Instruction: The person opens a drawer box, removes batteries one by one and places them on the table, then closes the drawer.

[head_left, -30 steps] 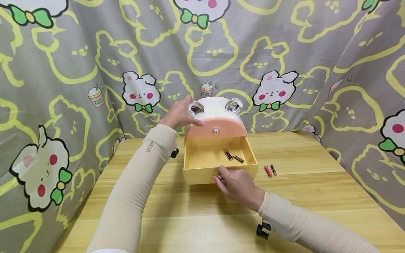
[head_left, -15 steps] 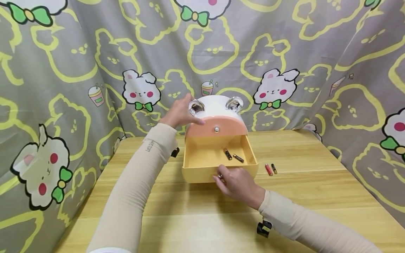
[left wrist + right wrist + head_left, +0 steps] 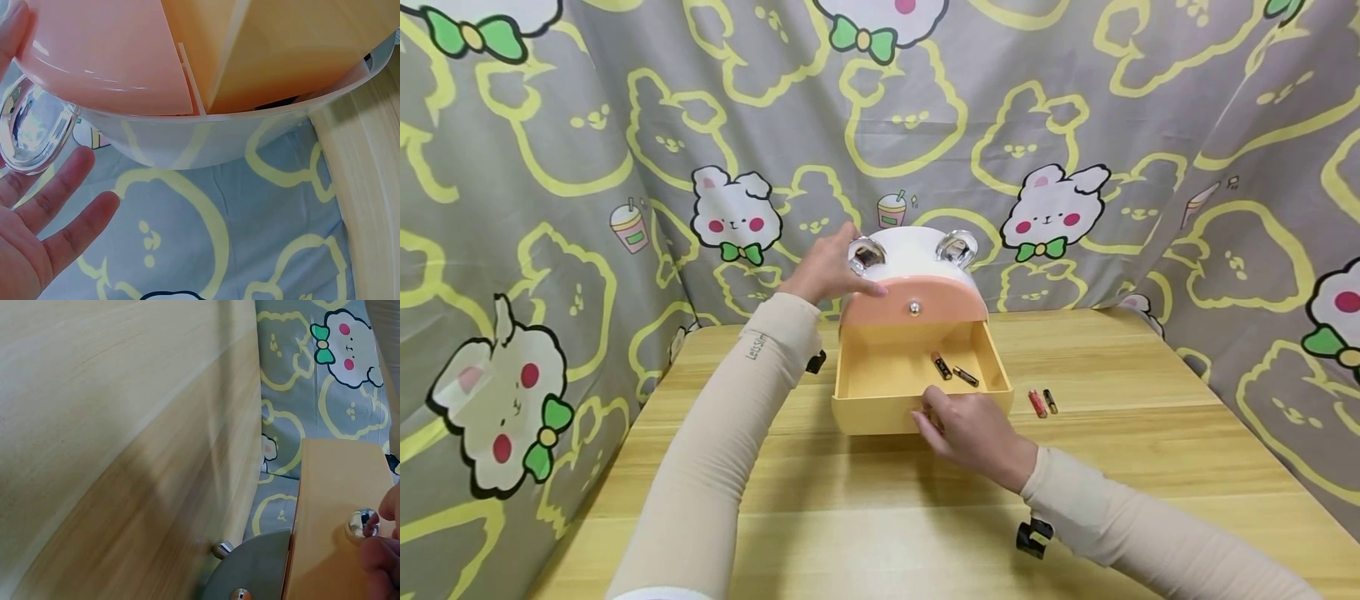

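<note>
A white cabinet with silver ears stands on the table, an orange upper drawer pushed in. Its yellow lower drawer is pulled out and holds two dark batteries, one thicker battery and one thinner battery. My left hand rests on the cabinet's left side, thumb against the orange front, other fingers spread by the left ear. My right hand is at the yellow front, its bent fingers just beside the silver knob, apparently not gripping it.
On the wooden table, right of the drawer, lie a red battery and a black battery. A patterned grey curtain encloses the back and sides.
My right hand has shifted slightly right and its fingers have come off the knob they pinched earlier. The left hand, drawer and batteries stay as they were.
</note>
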Demonstrator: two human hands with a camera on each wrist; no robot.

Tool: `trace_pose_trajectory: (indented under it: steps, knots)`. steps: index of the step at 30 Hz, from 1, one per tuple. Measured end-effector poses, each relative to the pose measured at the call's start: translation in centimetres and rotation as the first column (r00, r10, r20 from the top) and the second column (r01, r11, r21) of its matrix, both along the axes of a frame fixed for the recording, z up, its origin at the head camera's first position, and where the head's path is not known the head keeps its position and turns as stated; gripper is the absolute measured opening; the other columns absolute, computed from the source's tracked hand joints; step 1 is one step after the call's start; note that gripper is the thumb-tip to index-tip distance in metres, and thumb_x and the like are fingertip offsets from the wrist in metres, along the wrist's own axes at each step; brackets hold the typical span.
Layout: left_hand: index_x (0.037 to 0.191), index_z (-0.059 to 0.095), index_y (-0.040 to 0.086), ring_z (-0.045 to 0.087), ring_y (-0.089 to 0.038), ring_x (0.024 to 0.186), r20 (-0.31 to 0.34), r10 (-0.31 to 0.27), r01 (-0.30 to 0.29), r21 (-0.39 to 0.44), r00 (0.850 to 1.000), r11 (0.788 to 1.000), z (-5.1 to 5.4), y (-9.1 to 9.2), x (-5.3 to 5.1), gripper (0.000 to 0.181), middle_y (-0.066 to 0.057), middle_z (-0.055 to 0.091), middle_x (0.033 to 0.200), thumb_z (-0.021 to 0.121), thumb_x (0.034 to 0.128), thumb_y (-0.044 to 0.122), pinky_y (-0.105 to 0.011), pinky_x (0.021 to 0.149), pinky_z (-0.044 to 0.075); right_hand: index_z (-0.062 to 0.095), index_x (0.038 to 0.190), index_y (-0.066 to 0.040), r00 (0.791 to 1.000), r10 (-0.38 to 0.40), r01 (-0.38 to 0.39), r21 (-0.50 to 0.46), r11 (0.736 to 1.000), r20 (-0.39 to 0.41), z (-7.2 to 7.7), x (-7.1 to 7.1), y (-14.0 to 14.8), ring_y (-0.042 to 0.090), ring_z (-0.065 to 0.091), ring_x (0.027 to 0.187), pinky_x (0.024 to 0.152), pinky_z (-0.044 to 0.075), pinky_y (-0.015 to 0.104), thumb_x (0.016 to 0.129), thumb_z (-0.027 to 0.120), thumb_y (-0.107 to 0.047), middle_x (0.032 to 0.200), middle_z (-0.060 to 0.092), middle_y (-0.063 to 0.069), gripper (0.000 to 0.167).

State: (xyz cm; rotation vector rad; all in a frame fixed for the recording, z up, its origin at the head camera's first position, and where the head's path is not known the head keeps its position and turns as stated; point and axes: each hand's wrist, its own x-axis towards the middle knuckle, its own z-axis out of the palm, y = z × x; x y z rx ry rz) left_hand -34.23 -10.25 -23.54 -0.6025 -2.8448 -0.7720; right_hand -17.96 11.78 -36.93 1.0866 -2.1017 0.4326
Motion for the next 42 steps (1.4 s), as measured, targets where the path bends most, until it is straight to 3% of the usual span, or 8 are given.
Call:
trace_pose_trajectory:
  steps: [12,15,19,24,32,35,40,42]
  knots:
    - [0.127,0.04,0.014,0.055,-0.022,0.098,-0.007,0.002,-0.002,-0.007,1.0,1.0,0.1,0.2,-0.3,0.095,-0.006,0.057,0.113,0.092,0.0557,0.05,-0.039,0.085,0.049,0.053,0.072,-0.011,1.0,-0.003,0.003,0.039,0.999,-0.006,2.2,-0.4,0.5,-0.002,0.039,0.043,0.039,0.029,0.012,0.081,0.072,-0.013,0.054,0.048,-0.01,0.02]
    - [0.126,0.04,0.014,0.054,-0.022,0.096,-0.004,0.005,-0.005,-0.009,1.0,1.0,0.1,0.1,-0.2,0.094,-0.006,0.057,0.112,0.092,0.0561,0.05,-0.039,0.085,0.049,0.052,0.071,-0.012,0.999,-0.003,0.001,0.06,0.998,0.033,3.2,-0.5,0.6,-0.001,0.04,0.044,0.04,0.031,0.014,0.081,0.073,-0.015,0.055,0.049,-0.01,0.023]
    - [0.125,0.04,0.014,0.054,-0.023,0.095,-0.01,0.002,-0.002,-0.002,1.0,1.0,0.1,0.1,-0.1,0.093,-0.005,0.057,0.11,0.092,0.0565,0.049,-0.038,0.083,0.048,0.051,0.07,-0.014,0.987,0.01,-0.026,0.101,0.995,0.158,4.6,-1.1,0.9,-0.001,0.037,0.046,0.043,0.033,0.017,0.084,0.072,-0.017,0.055,0.045,-0.011,0.026]
    - [0.124,0.041,0.013,0.055,-0.023,0.093,-0.011,-0.007,0.007,0.01,1.0,1.0,0.0,0.1,0.0,0.091,-0.005,0.057,0.105,0.093,0.0565,0.047,-0.037,0.081,0.048,0.051,0.07,-0.016,0.931,0.055,-0.113,0.14,0.984,0.362,6.0,-2.3,1.2,-0.001,0.038,0.048,0.046,0.037,0.019,0.086,0.071,-0.018,0.055,0.043,-0.013,0.026]
    - [0.127,0.04,0.013,0.054,-0.023,0.096,-0.001,-0.005,0.005,0.011,1.0,1.0,0.0,0.1,0.0,0.094,-0.006,0.057,0.11,0.093,0.056,0.047,-0.038,0.085,0.048,0.054,0.07,-0.018,0.79,0.029,-0.201,0.214,0.956,0.612,7.9,-3.9,1.2,0.001,0.045,0.052,0.05,0.041,0.022,0.089,0.071,-0.022,0.058,0.047,-0.013,0.026]
    - [0.126,0.04,0.013,0.054,-0.022,0.096,-0.005,-0.01,0.01,0.017,1.0,1.0,0.1,0.2,-0.1,0.093,-0.006,0.057,0.109,0.093,0.0562,0.046,-0.038,0.085,0.048,0.055,0.071,-0.018,0.764,0.005,-0.199,0.228,0.953,0.646,8.2,-4.6,1.3,0.003,0.045,0.053,0.051,0.04,0.022,0.089,0.072,-0.022,0.059,0.048,-0.012,0.025]
    - [0.124,0.041,0.013,0.055,-0.022,0.094,0.003,-0.018,0.018,0.037,1.0,0.999,0.0,0.1,-0.1,0.09,-0.004,0.057,0.106,0.093,0.0568,0.045,-0.037,0.083,0.048,0.056,0.074,-0.017,0.745,-0.02,-0.2,0.252,0.947,0.667,8.6,-5.7,1.3,0.003,0.047,0.053,0.052,0.041,0.023,0.089,0.071,-0.022,0.061,0.05,-0.01,0.022]
    - [0.124,0.041,0.014,0.055,-0.022,0.095,0.008,-0.016,0.015,0.043,1.0,0.999,-0.1,0.0,-0.1,0.09,-0.004,0.057,0.106,0.093,0.0568,0.044,-0.037,0.083,0.048,0.057,0.076,-0.016,0.723,-0.042,-0.196,0.263,0.945,0.689,8.7,-6.2,1.2,0.005,0.049,0.05,0.052,0.044,0.024,0.09,0.071,-0.022,0.062,0.052,-0.009,0.02]
